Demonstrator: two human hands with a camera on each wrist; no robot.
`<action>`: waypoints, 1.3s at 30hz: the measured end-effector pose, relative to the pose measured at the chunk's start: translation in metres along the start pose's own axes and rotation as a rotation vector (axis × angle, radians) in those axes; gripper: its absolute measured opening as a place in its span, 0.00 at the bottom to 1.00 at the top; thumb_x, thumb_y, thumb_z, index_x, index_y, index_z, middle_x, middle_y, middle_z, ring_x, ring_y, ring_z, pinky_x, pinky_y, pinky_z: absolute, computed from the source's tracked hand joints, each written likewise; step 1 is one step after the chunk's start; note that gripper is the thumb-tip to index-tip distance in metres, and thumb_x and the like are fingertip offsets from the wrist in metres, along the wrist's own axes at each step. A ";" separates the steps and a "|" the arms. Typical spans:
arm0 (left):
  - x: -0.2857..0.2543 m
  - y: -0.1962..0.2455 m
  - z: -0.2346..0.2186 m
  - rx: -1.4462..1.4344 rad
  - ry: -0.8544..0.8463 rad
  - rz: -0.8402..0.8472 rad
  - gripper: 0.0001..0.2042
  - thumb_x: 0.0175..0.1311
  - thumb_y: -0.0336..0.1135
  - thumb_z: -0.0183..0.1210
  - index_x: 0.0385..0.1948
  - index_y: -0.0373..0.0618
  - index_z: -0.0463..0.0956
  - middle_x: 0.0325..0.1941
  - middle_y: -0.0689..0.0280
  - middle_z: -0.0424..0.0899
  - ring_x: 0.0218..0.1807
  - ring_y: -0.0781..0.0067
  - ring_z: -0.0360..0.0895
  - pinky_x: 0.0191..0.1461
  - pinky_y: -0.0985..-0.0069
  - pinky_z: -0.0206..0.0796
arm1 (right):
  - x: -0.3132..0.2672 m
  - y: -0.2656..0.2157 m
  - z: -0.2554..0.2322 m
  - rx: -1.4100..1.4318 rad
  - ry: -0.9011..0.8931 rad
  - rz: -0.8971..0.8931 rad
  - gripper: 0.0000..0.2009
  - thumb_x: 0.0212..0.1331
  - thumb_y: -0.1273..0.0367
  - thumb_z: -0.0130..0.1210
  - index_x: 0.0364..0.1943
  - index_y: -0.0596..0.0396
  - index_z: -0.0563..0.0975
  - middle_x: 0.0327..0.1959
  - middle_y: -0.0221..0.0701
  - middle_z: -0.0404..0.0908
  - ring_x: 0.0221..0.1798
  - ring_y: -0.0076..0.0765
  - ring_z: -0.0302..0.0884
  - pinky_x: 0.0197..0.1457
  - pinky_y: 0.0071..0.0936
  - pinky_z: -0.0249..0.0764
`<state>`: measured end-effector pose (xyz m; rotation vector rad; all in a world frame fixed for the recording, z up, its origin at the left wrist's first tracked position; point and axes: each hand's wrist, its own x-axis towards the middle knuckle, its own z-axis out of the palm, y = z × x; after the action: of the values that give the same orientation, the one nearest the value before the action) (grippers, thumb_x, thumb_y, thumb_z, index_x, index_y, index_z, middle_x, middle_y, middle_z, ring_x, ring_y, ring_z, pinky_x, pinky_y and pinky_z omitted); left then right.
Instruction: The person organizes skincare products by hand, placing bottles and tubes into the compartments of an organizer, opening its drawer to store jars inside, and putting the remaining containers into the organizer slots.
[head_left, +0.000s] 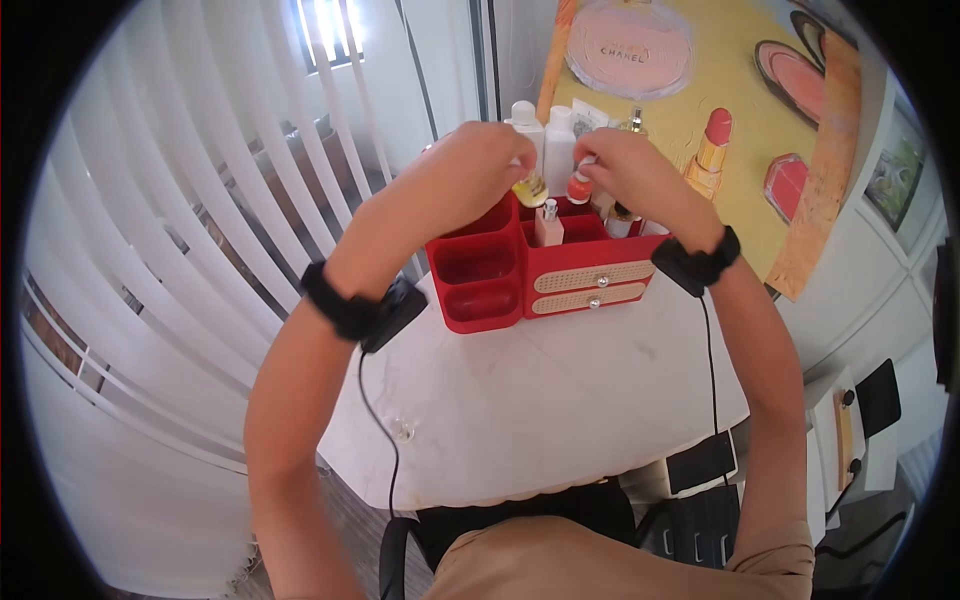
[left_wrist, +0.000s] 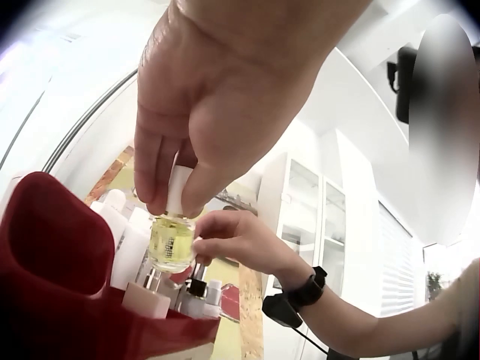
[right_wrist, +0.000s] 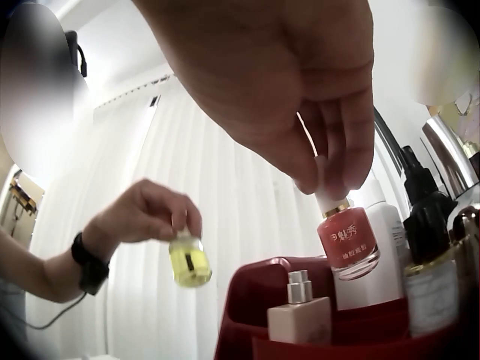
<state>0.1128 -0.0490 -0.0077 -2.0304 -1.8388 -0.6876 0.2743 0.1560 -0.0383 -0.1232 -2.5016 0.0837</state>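
Note:
My left hand [head_left: 465, 172] pinches a small nail polish bottle [left_wrist: 172, 244] of clear yellow liquid by its white cap, above the red desk organizer [head_left: 600, 254]. In my right hand [head_left: 640, 172], thumb and fingers grip the white cap of a coral-red nail polish bottle [right_wrist: 349, 240]. Both bottles hang side by side over the organizer's upper compartments. A pale pink perfume bottle [right_wrist: 300, 321] with a silver spray top stands in the front compartment, just below and between the hands. White bottles [head_left: 560, 150] stand upright behind it.
Two woven-front drawers [head_left: 585, 278] with round knobs face me. The organizer's left side has open bins [head_left: 476, 262]. It stands on a white marble-look table [head_left: 560, 400]; a small clear object [head_left: 403, 430] lies near the left edge. Vertical blinds [head_left: 200, 150] hang at left; a painted board [head_left: 740, 140] leans behind.

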 end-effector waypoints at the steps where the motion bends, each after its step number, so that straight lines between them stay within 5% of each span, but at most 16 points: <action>1: 0.015 -0.011 0.010 0.035 -0.061 -0.006 0.07 0.70 0.30 0.58 0.39 0.35 0.81 0.43 0.53 0.86 0.45 0.49 0.83 0.52 0.62 0.76 | 0.006 0.005 0.007 -0.004 0.007 0.000 0.09 0.61 0.70 0.58 0.42 0.60 0.80 0.39 0.48 0.84 0.45 0.56 0.81 0.49 0.43 0.77; 5: 0.051 -0.017 0.035 0.222 -0.344 -0.045 0.09 0.68 0.30 0.57 0.43 0.40 0.85 0.42 0.51 0.87 0.46 0.49 0.84 0.53 0.61 0.76 | 0.020 0.005 0.024 -0.159 -0.215 0.025 0.07 0.58 0.72 0.60 0.38 0.60 0.83 0.36 0.49 0.85 0.44 0.56 0.85 0.47 0.46 0.80; 9: 0.064 -0.028 0.063 0.225 -0.397 -0.032 0.09 0.68 0.30 0.58 0.45 0.43 0.86 0.41 0.54 0.88 0.46 0.51 0.85 0.53 0.62 0.76 | 0.015 0.004 0.037 -0.292 -0.327 -0.017 0.06 0.50 0.74 0.66 0.33 0.59 0.85 0.35 0.47 0.86 0.44 0.54 0.86 0.46 0.45 0.82; 13: 0.053 -0.020 0.065 0.228 -0.527 -0.113 0.09 0.68 0.30 0.57 0.43 0.45 0.87 0.43 0.56 0.89 0.48 0.53 0.86 0.53 0.60 0.77 | 0.011 0.007 0.041 -0.304 -0.314 -0.057 0.09 0.46 0.75 0.69 0.34 0.58 0.85 0.36 0.46 0.86 0.45 0.53 0.87 0.46 0.43 0.83; 15: 0.049 -0.010 0.058 0.248 -0.511 -0.086 0.09 0.67 0.30 0.57 0.42 0.43 0.86 0.43 0.55 0.90 0.48 0.51 0.87 0.52 0.59 0.78 | 0.009 0.014 0.042 -0.298 -0.192 -0.114 0.07 0.57 0.75 0.60 0.40 0.57 0.83 0.39 0.44 0.83 0.45 0.53 0.83 0.49 0.45 0.79; 18: 0.042 -0.012 0.054 0.244 -0.590 -0.202 0.12 0.68 0.29 0.56 0.49 0.47 0.85 0.53 0.57 0.87 0.57 0.57 0.82 0.58 0.61 0.74 | -0.001 -0.019 0.005 -0.267 -0.078 -0.075 0.09 0.60 0.75 0.60 0.44 0.56 0.81 0.42 0.42 0.81 0.47 0.51 0.82 0.50 0.44 0.78; 20: 0.026 -0.032 0.051 0.075 -0.305 -0.073 0.11 0.70 0.31 0.57 0.50 0.43 0.83 0.52 0.55 0.86 0.57 0.53 0.80 0.60 0.59 0.73 | -0.011 -0.050 -0.015 -0.160 -0.088 -0.103 0.08 0.60 0.72 0.59 0.43 0.56 0.81 0.41 0.42 0.82 0.46 0.53 0.83 0.49 0.45 0.79; 21: 0.014 -0.037 0.045 0.071 -0.316 -0.090 0.11 0.70 0.31 0.57 0.50 0.43 0.83 0.52 0.55 0.86 0.57 0.53 0.80 0.60 0.59 0.73 | -0.019 -0.063 -0.015 -0.057 -0.089 -0.121 0.08 0.60 0.70 0.59 0.42 0.56 0.81 0.40 0.43 0.83 0.45 0.56 0.83 0.48 0.46 0.80; 24: -0.027 -0.035 0.013 -0.040 -0.047 0.021 0.10 0.71 0.32 0.57 0.48 0.37 0.80 0.48 0.54 0.85 0.50 0.51 0.81 0.58 0.59 0.72 | -0.039 -0.098 0.016 0.270 -0.348 -0.267 0.09 0.64 0.69 0.59 0.46 0.55 0.80 0.43 0.38 0.81 0.47 0.50 0.82 0.51 0.42 0.78; 27: -0.073 -0.037 0.001 -0.076 -0.046 -0.038 0.10 0.71 0.30 0.58 0.49 0.38 0.80 0.46 0.54 0.85 0.48 0.53 0.81 0.56 0.61 0.73 | -0.072 -0.131 0.097 0.461 -0.376 -0.468 0.15 0.66 0.66 0.60 0.53 0.55 0.77 0.49 0.39 0.80 0.50 0.51 0.82 0.52 0.43 0.79; 29: -0.097 -0.033 -0.006 -0.078 -0.138 -0.150 0.10 0.70 0.30 0.60 0.50 0.38 0.79 0.45 0.54 0.85 0.47 0.56 0.82 0.53 0.64 0.74 | -0.070 -0.170 0.128 0.375 -0.625 -0.463 0.21 0.66 0.64 0.60 0.60 0.54 0.73 0.53 0.39 0.78 0.52 0.52 0.81 0.52 0.44 0.79; 33: -0.141 -0.030 -0.008 -0.097 -0.145 -0.187 0.10 0.71 0.31 0.59 0.49 0.37 0.79 0.43 0.56 0.85 0.44 0.57 0.81 0.51 0.64 0.74 | -0.081 -0.213 0.207 0.676 -0.513 -0.517 0.17 0.68 0.63 0.58 0.55 0.57 0.73 0.50 0.41 0.78 0.50 0.53 0.82 0.51 0.47 0.79; 39: -0.147 -0.018 -0.005 -0.260 -0.169 -0.353 0.09 0.70 0.32 0.61 0.45 0.38 0.80 0.44 0.55 0.85 0.46 0.57 0.83 0.52 0.62 0.74 | -0.084 -0.210 0.189 0.622 -0.705 -0.564 0.11 0.73 0.64 0.52 0.53 0.53 0.73 0.51 0.40 0.79 0.51 0.53 0.81 0.53 0.46 0.77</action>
<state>0.0855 -0.1726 -0.0854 -1.9856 -2.3487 -0.9151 0.2148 -0.0677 -0.2205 1.0154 -2.9352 0.7660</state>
